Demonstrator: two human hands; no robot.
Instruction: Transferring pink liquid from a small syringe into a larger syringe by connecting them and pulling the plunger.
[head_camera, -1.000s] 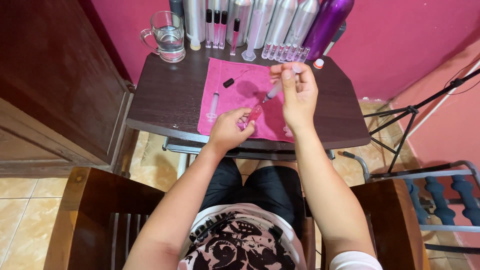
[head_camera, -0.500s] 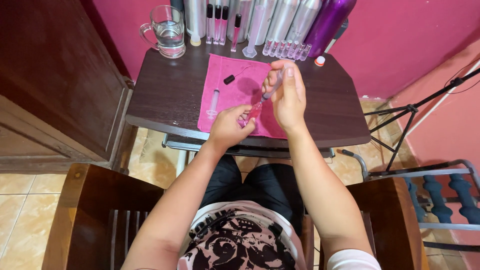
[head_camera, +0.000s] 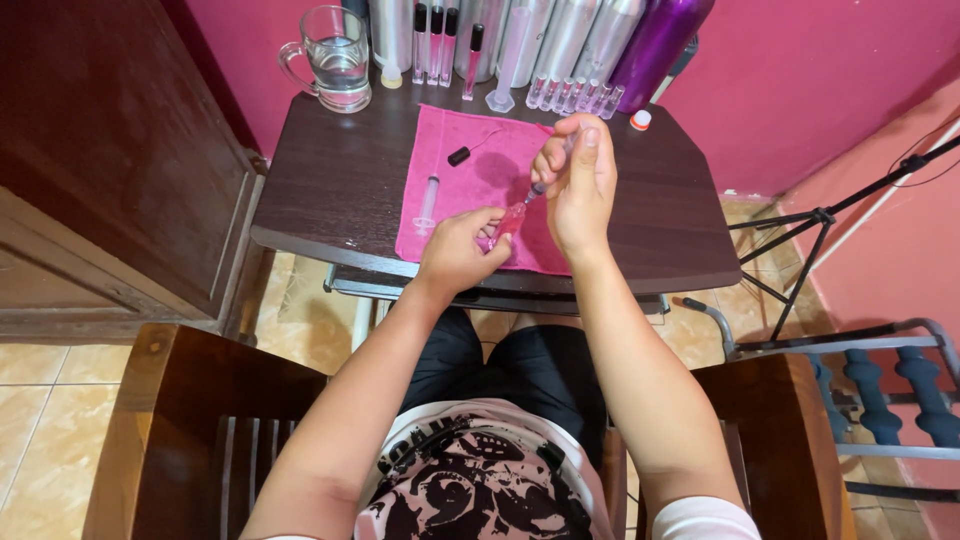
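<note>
Pink tube pinched in left hand, low over pink cloth, mouth tilted up-right. Right hand closed round syringe, tip at tube mouth, axis in line with tube. Spare syringe lies left on cloth.

Dark wooden table; pink cloth, glass mug, metal bottles on it

left hand curled low in a pinch, right hand raised, fingers closed, forearms extended
</note>
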